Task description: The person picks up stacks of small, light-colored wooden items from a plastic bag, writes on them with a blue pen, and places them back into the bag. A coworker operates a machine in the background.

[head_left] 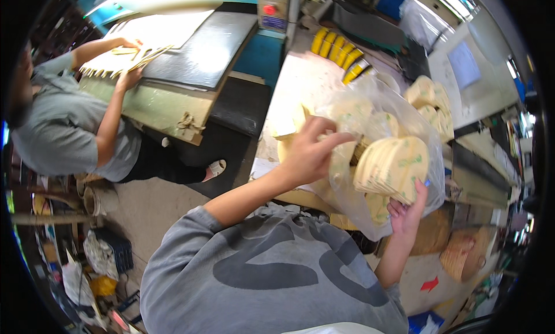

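Note:
A thick stack of cream, rounded flat pads (392,167) with green marks rests in my right hand (408,211). The fingers and thumb of that hand close round the lower right end of the stack. My left hand (315,149) is at the left side of a clear plastic bag (370,215), palm down. Its thumb stretches toward the bag, apart from the bent fingers, and I see nothing held in it. More cream pads (351,113) show through the bag, behind the held stack. The wrinkled film and my left hand hide part of them.
The bag stands on a pale worktable (298,74). Yellow-and-black rolls (338,49) lie at its back, and more pad stacks (430,100) stand to the right. At the left, a co-worker (87,123) handles cream strips on another bench (156,111). Crates and bags crowd the floor.

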### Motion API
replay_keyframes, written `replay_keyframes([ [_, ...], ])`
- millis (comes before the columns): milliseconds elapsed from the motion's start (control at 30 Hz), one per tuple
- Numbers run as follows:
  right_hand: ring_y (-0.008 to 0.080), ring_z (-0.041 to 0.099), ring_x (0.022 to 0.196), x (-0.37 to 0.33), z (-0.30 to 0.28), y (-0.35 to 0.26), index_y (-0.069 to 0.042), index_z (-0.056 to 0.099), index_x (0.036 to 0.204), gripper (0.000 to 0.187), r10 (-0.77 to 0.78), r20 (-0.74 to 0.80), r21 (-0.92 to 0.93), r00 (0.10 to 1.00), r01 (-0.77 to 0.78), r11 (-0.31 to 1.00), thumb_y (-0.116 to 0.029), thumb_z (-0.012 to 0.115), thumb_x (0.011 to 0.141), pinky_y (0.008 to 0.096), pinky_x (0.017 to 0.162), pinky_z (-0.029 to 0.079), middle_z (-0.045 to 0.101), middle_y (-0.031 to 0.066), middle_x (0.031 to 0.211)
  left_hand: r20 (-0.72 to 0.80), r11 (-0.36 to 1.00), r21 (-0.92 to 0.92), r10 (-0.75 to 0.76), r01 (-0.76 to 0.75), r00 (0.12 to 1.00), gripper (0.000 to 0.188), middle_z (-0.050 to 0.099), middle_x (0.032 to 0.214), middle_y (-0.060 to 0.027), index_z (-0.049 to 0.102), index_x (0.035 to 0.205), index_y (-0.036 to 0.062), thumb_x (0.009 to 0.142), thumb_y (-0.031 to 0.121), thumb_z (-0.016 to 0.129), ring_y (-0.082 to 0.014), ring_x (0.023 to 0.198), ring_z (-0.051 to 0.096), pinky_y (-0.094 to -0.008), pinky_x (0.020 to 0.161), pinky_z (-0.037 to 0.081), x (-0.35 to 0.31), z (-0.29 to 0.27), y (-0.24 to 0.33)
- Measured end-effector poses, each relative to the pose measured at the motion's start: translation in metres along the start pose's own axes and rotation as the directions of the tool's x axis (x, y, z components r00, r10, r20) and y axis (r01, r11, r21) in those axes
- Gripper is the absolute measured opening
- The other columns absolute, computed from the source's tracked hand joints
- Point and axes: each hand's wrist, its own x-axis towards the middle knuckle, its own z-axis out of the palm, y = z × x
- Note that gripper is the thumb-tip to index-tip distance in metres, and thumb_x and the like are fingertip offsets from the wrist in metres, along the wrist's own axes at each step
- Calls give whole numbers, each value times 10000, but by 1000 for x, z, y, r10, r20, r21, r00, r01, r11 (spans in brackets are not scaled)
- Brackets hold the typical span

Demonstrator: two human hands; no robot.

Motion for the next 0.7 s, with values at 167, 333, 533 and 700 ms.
replay_keyframes([
  [167, 18, 325, 402, -1, 17, 3, -95, 621, 1090, 408, 57, 20, -114, 998, -54, 992, -476, 653, 948, 187, 354, 253, 626, -24, 814, -97, 831, 505, -216, 235, 972, 564, 554, 1047, -94, 754, 1210, 193, 718, -52, 627, -296, 990, 534, -414, 842, 442, -31, -34, -43],
  [333, 18, 329, 405, 3, 18, 10, -104, 617, 1071, 396, 39, -12, -138, 999, -40, 990, -475, 668, 944, 190, 356, 250, 618, -30, 802, -112, 663, 562, -531, 494, 840, 579, 559, 1190, -152, 627, 1423, 195, 855, 90, 654, -357, 1115, 536, -466, 917, 476, -60, -28, -114],
  [533, 42, 348, 420, 6, 12, 16, -117, 621, 1109, 424, 96, -17, -128, 995, -98, 987, -495, 681, 926, 208, 367, 235, 594, -34, 766, -232, 764, 484, -358, 427, 904, 405, 605, 1124, -157, 745, 1233, 213, 851, 81, 718, -382, 1067, 548, -471, 925, 471, -57, -23, -141],
  [700, 54, 340, 405, 7, 6, 24, -118, 619, 1143, 507, 68, -85, -147, 994, -80, 986, -569, 665, 917, 212, 359, 234, 602, -25, 770, -138, 939, 308, -114, 152, 984, 444, 557, 1038, -77, 783, 1029, 216, 690, -52, 682, -329, 986, 534, -446, 882, 449, -14, -17, -66],
])
